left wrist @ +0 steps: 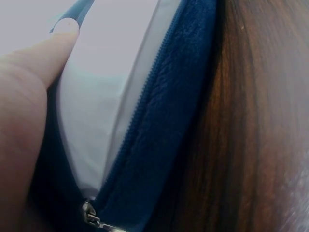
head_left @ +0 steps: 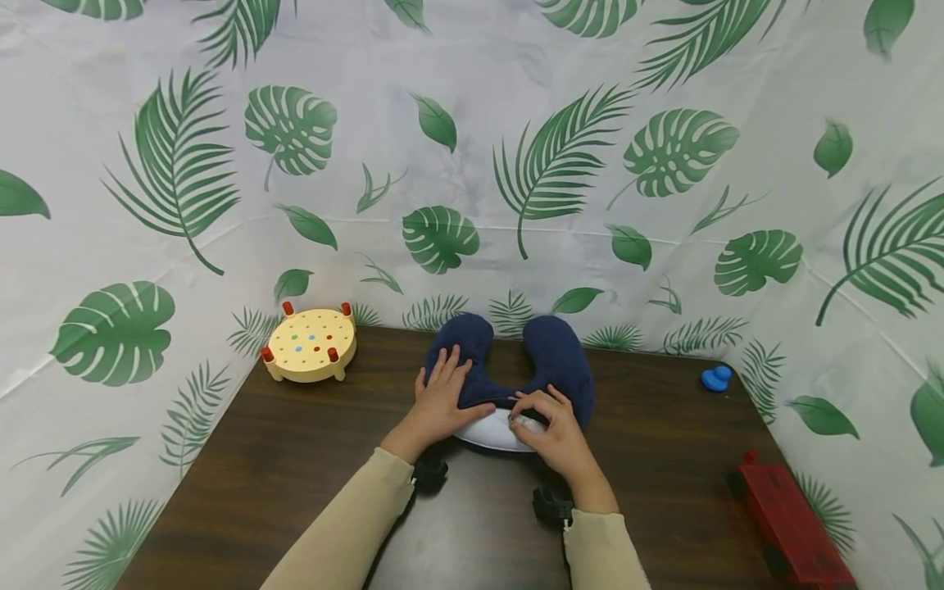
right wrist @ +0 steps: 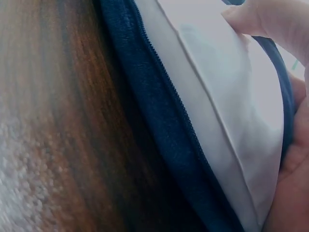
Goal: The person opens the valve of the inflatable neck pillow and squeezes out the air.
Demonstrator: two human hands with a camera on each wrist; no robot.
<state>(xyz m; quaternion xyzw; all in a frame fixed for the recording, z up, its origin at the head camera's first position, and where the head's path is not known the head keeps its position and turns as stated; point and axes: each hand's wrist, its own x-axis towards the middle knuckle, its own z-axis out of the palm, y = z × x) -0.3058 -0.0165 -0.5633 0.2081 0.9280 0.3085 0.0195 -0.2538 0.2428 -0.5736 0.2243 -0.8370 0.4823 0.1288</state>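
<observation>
A navy U-shaped neck pillow (head_left: pixel 556 348) lies on the table with its curved middle toward me. Its zip (left wrist: pixel 137 108) gapes along that near edge, and white inner padding (head_left: pixel 490 430) shows through. At one end of the gap is a metal zip slider (left wrist: pixel 91 212). My left hand (head_left: pixel 441 401) rests on the pillow's left side with fingers spread, its thumb along the upper edge of the opening. With thumb and index finger curled together, my right hand (head_left: pixel 551 426) pinches the pillow at the opening; its thumb (right wrist: pixel 268 19) touches the white padding. The exact pinched fold is hidden.
A round yellow pegboard (head_left: pixel 310 348) with red pegs stands at the table's back left. Toward the back right sits a small blue knobbed piece (head_left: pixel 716 378). A red toy vehicle (head_left: pixel 792 520) lies along the right edge. Leaf-printed cloth (head_left: pixel 472 164) hangs behind the table.
</observation>
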